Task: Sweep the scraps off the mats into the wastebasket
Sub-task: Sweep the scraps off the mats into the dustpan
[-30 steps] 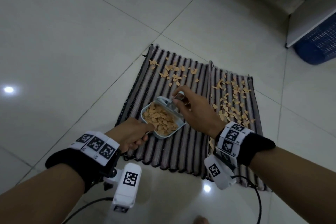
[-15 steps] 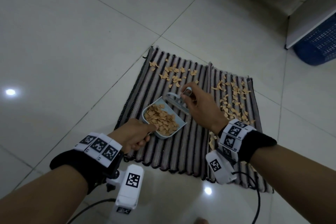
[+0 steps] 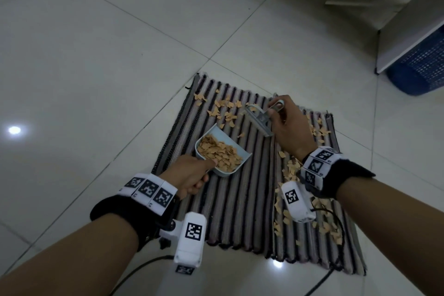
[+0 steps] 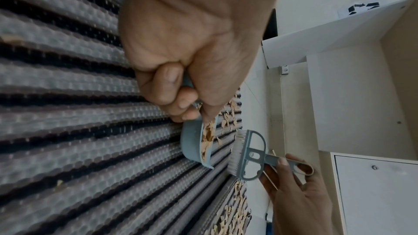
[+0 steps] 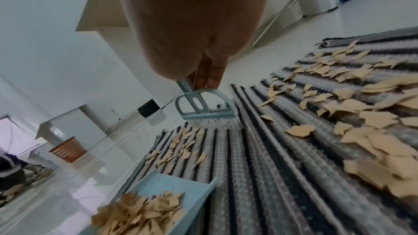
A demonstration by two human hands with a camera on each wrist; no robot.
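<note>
Fingers (image 4: 172, 94) grip the dustpan (image 3: 222, 151); right fingers (image 4: 284, 164) seemingly pinch the brush (image 3: 259, 120).

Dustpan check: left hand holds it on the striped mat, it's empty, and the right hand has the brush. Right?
Not quite. The dustpan is not empty; the head view shows it heaped with tan scraps. The rest stands: the left hand holds it on the striped mat, and the right hand has the brush.

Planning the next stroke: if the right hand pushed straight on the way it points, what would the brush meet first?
Probably the scraps at the left mat's far end, just ahead of the brush in the right hand; depth is unclear.
</note>
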